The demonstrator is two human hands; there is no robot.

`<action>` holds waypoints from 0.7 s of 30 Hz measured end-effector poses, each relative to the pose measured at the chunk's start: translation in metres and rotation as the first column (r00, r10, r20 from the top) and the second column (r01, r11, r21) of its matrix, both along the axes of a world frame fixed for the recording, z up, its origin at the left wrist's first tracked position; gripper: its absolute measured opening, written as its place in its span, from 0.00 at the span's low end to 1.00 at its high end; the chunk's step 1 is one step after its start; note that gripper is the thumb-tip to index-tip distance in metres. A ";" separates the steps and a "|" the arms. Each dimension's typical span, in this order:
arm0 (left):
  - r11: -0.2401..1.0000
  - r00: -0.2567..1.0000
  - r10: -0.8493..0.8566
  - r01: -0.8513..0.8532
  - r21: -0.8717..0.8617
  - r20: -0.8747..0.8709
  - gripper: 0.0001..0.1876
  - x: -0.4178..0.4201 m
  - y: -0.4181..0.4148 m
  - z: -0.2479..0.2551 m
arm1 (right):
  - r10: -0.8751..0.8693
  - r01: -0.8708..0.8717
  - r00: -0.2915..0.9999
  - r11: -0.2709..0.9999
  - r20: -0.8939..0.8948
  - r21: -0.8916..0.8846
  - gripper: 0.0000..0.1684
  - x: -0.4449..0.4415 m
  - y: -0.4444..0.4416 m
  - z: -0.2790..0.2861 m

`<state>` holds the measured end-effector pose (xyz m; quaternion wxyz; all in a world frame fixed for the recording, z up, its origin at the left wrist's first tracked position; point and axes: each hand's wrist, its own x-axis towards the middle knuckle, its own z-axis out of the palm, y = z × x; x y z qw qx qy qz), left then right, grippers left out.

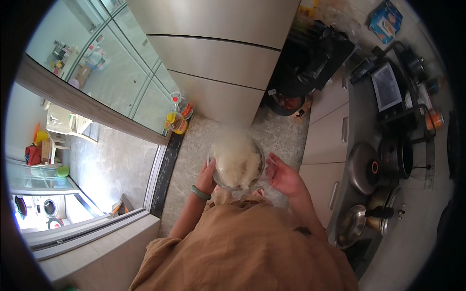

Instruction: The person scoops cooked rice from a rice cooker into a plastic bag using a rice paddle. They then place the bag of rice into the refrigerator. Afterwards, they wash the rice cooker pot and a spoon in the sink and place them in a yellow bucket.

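A round clear bowl (261,168) filled with a pale, whitish mass stands out in front of my body, over the tiled floor. What the mass is, I cannot tell; a haze blurs its upper part. My left hand (206,177), with a green bangle at the wrist, grips the bowl's left rim. To the right of the bowl my right hand (283,175) is spread, palm partly up, with a small transparent thing (269,168) at its fingers that may be plastic film.
A tall panelled cabinet or refrigerator (218,80) stands ahead. Bottles (177,123) stand on the floor by the glass sliding door (120,91). At right, a counter (358,134) bears a pot lid (363,168), a dark pot (397,158) and a steel pan (350,226). A black bucket (285,103) stands beyond.
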<state>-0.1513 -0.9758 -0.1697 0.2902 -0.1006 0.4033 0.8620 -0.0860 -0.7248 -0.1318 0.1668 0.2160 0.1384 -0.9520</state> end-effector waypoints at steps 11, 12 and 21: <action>1.000 1.000 -0.020 0.020 -0.023 0.024 0.21 -0.025 -0.036 0.001 | -0.129 0.127 0.992 0.988 0.016 0.082 0.13 -0.031 -0.042 -0.032; 0.999 1.000 -0.024 0.025 -0.037 0.020 0.20 -0.027 -0.042 0.001 | -0.148 0.146 0.989 0.985 0.021 0.097 0.13 -0.035 -0.041 -0.040; 0.993 0.993 0.119 -0.119 0.004 0.001 0.20 -0.065 -0.109 0.009 | -0.233 0.213 0.935 0.972 0.268 0.102 0.08 -0.075 -0.043 -0.088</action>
